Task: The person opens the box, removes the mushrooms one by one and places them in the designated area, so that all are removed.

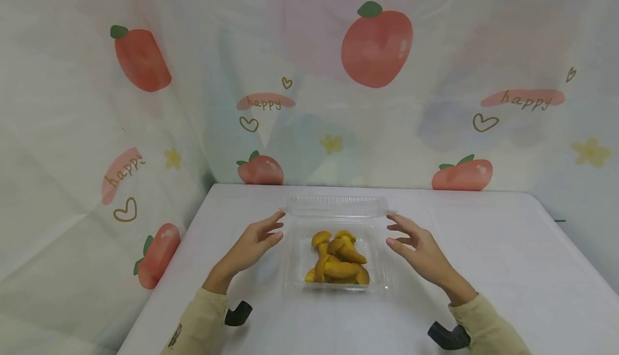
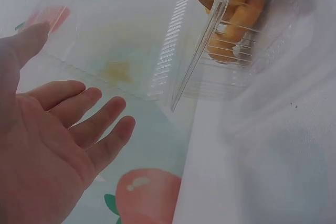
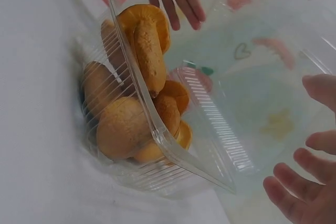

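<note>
A clear plastic clamshell box [image 1: 289, 269] stands on the table with its ribbed lid [image 1: 338, 206] raised at the far side. Inside lie several yellow-brown mushrooms [image 1: 342, 270], seen closer in the right wrist view as thick-stemmed mushrooms [image 3: 123, 127] behind the ribbed wall. My left hand [image 1: 251, 242] is held at the left of the box, fingers spread and fingertips near the lid's left corner. Across from it, my right hand [image 1: 420, 250] has its fingertips by the lid's right corner. Both palms face inward, and neither hand holds anything, as the left wrist view shows of the left hand [image 2: 63, 135].
The box rests on a white-covered table [image 1: 483, 247]. Behind and to the left hangs a pale curtain [image 1: 309, 49] printed with red fruit, hearts and flowers. Black curved pieces [image 1: 238, 313] sit by both sleeve cuffs.
</note>
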Available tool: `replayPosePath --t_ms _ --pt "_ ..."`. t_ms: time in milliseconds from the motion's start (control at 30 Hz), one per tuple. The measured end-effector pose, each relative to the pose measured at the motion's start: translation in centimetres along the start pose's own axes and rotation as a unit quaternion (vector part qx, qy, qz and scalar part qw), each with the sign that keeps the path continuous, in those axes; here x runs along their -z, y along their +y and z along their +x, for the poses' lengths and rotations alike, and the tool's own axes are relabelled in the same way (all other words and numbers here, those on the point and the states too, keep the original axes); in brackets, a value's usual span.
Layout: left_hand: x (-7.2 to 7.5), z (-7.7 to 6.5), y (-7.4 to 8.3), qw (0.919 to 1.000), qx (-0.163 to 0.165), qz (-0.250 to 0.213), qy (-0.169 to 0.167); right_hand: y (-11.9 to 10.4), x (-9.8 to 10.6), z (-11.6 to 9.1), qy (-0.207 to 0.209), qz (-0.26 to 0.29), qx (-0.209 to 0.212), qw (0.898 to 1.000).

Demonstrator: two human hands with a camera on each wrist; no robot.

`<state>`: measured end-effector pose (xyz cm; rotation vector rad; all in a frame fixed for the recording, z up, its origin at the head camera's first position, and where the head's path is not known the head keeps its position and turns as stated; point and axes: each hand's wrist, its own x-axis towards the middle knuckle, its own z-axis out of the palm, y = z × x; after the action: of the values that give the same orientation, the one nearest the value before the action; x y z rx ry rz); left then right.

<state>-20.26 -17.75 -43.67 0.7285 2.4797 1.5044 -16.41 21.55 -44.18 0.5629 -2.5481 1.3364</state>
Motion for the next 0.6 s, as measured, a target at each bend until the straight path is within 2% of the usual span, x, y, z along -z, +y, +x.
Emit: replayPosePath --t_ms 133,367,500,600 --pt "-0.1 0.6 -0.4 0.9998 -0.017 0.000 0.012 0.1 -0.1 0.6 -0.014 0.007 -0.005 1.000" --pt "-0.2 1.7 -1.2 0.9995 -0.031 -0.010 0.002 1.3 -0.1 1.8 -0.053 0.064 -0.013 0.996" --pt "-0.3 2.5 -1.8 0.9994 -0.029 -0.019 0.001 1.8 -0.1 2.4 -0.071 0.084 -0.039 0.993" --pt "-0.3 3.1 -2.1 0.9993 -0.012 -0.035 -0.006 2.0 -0.1 2.9 -0.081 0.094 -0.062 0.990"
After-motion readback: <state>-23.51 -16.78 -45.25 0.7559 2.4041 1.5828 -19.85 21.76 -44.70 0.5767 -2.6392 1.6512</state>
